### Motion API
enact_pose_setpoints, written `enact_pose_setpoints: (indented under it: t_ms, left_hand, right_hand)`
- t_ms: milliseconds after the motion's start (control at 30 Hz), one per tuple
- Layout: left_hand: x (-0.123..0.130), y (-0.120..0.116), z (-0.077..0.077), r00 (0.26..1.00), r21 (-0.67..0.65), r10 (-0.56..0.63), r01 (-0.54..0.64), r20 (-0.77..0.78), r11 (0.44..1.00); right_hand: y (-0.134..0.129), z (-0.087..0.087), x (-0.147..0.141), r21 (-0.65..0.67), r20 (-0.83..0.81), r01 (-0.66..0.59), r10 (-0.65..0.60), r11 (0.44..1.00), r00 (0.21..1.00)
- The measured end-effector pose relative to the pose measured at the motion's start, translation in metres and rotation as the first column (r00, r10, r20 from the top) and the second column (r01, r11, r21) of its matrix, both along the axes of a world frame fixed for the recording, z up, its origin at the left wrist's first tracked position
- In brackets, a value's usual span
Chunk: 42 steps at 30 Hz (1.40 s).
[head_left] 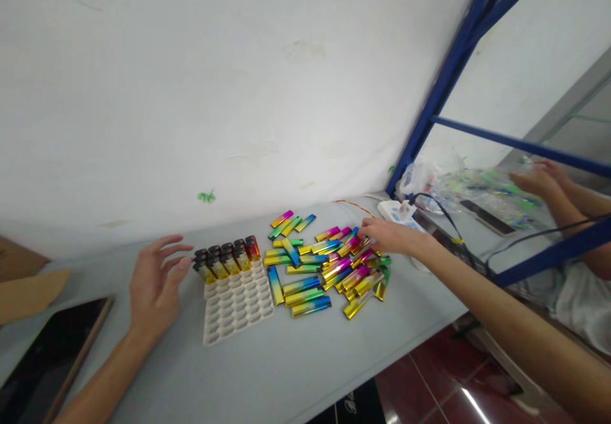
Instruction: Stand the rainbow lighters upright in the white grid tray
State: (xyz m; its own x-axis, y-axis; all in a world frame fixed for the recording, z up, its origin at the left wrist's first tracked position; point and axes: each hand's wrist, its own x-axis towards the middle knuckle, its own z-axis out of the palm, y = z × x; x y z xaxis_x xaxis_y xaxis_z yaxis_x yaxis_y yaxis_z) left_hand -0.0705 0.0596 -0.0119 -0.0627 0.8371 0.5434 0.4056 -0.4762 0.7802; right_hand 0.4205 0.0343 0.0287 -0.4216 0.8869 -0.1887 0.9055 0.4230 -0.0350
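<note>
My left hand [157,284] is open beside the white tray [238,312], its fingers spread near the left end of the upright lighters [229,258] and holding nothing. Those lighters have black tops and fill the tray's back rows; most look yellowish, with a red one at the right end. To the tray's right lies a loose pile of shiny metallic lighter cases [305,296] in gold, blue, green and pink. My right hand [384,236] reaches into the back right of this pile with fingers bent together; what they grip is hidden.
A phone [52,347] and cardboard [28,290] lie at the left. Behind my right hand sits a white power strip [398,212] with black cables. A blue metal frame [434,93] rises at the right; beyond it, another person's hands [548,179] work over plastic bags [491,188].
</note>
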Motion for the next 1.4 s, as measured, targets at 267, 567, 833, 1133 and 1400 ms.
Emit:
enact_pose_setpoints:
  t_ms: [267,567,833,1133,1400]
  left_hand:
    - [0.000,0.001,0.003,0.990,-0.004,-0.020,0.020,0.137,1.000]
    - [-0.003,-0.011,0.011,0.992,0.231,0.125,-0.124,0.009,0.965]
    - [0.050,-0.059,0.022,0.933,-0.115,-0.350,0.340,-0.080,0.933]
    - [0.069,-0.062,0.011,0.676,-0.429,-0.590,0.736,0.441,0.523]
    - [0.065,-0.054,0.003,0.635,-0.441,-0.395,0.759,0.664,0.479]
  right_hand:
    - [0.006,0.014,-0.004,-0.045,0.081,-0.076,0.079,0.996,0.994]
    - [-0.016,0.057,0.009,-0.024,-0.130,0.049,-0.052,0.999,0.990]
    - [-0.037,0.069,-0.105,-0.191,-0.802,-0.067,-0.117,0.979,0.586]
    - [-0.012,0.025,-0.209,-0.127,-0.897,-0.217,-0.019,0.968,0.441]
    - [0.002,0.005,-0.176,0.308,-0.644,0.121,0.114,0.944,0.757]
